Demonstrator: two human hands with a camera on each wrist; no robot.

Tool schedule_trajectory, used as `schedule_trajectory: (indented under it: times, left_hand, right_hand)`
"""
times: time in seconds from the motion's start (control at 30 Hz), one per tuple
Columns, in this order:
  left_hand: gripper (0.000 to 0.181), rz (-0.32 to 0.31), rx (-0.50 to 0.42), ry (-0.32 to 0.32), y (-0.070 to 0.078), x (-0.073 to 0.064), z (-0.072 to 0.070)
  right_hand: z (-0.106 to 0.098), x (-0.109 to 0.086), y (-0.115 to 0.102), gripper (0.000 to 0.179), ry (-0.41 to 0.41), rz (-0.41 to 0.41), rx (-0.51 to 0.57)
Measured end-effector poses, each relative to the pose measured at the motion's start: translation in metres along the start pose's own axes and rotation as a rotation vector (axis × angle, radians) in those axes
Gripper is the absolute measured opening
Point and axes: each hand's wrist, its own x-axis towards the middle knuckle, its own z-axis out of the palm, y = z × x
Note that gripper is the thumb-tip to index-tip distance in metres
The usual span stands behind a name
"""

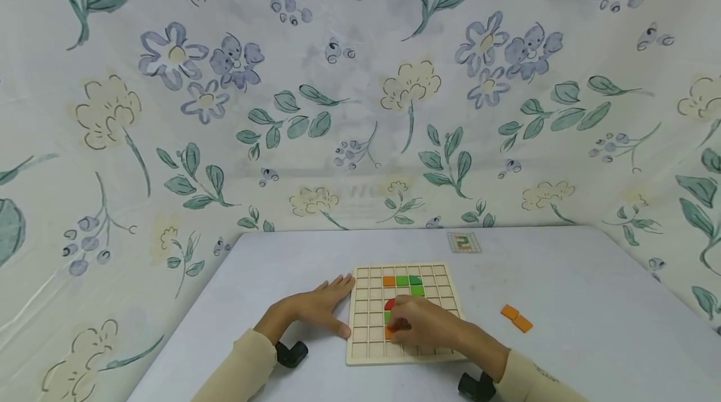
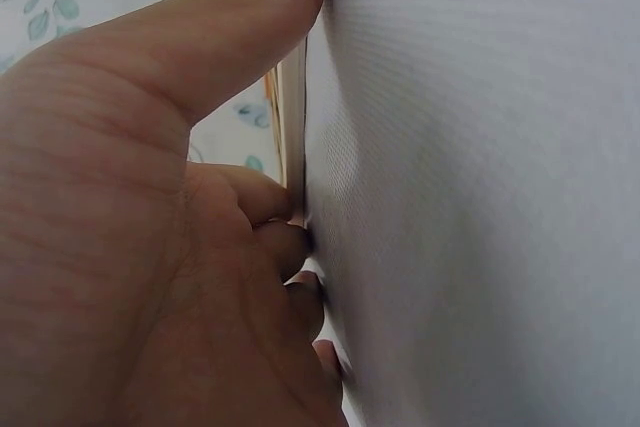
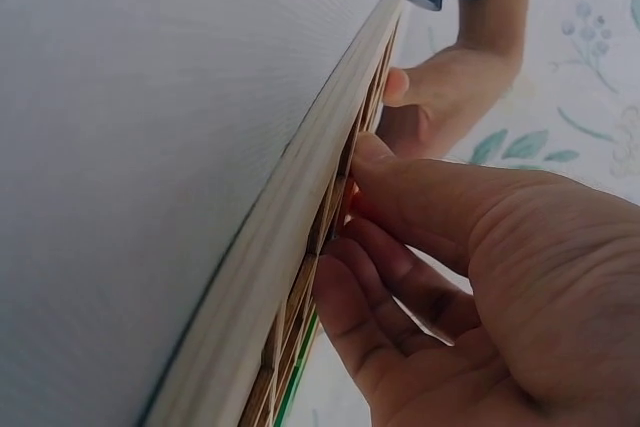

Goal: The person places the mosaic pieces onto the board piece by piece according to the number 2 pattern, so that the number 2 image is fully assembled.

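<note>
A wooden grid board (image 1: 360,352) lies on the white table, with orange, green and red tiles in some of its squares. My left hand (image 1: 321,303) rests beside the board with its fingers spread, fingertips and thumb at the left edge. Over the board's lower middle, my right hand (image 1: 425,322) pinches an orange tile (image 1: 388,332) at a square, the tile partly covered by the fingers. Just above are a red tile (image 1: 390,305) and a green tile (image 1: 387,316), both partly hidden. An orange tile (image 1: 388,281) and several green tiles (image 1: 402,280) sit higher up.
Two loose orange tiles (image 1: 516,318) lie on the table to the right of the board. A small card with a coloured grid pattern (image 1: 464,242) lies near the table's back edge. A floral sheet (image 1: 360,108) hangs behind and around the table (image 1: 591,289).
</note>
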Motion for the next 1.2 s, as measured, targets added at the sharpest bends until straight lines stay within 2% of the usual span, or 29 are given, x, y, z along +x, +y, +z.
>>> schedule_trajectory:
  times: [0.13, 0.33, 0.5, 0.7, 0.77, 0.97, 1.2]
  left_hand:
    - [0.114, 0.004, -0.015, -0.007, -0.001, -0.001, 0.001]
    - [0.115, 0.0, -0.008, -0.009, -0.002, -0.003, 0.003]
    - [0.114, -0.014, -0.012, 0.002, -0.001, -0.005, 0.004]
    - [0.115, -0.022, -0.001, 0.0, 0.0, -0.003, 0.004]
    - [0.115, -0.023, 0.002, 0.0, 0.0, -0.002, 0.004]
    - [0.115, -0.023, 0.011, -0.001, -0.001, 0.0, 0.001]
    - [0.115, -0.036, 0.004, -0.001, 0.002, 0.001, 0.0]
  right_hand:
    - [0.001, 0.0, -0.001, 0.014, 0.018, -0.02, -0.012]
    - [-0.003, -0.001, -0.003, 0.011, 0.063, -0.079, 0.023]
    - [-0.014, -0.004, -0.002, 0.013, 0.074, -0.102, -0.005]
    - [-0.033, -0.018, 0.009, 0.012, 0.12, -0.112, -0.027]
    - [-0.041, -0.024, 0.014, 0.013, 0.136, -0.094, -0.025]
    - [-0.063, -0.047, 0.027, 0.016, 0.193, 0.039, -0.017]
    - [-0.074, -0.072, 0.042, 0.015, 0.223, 0.069, -0.053]
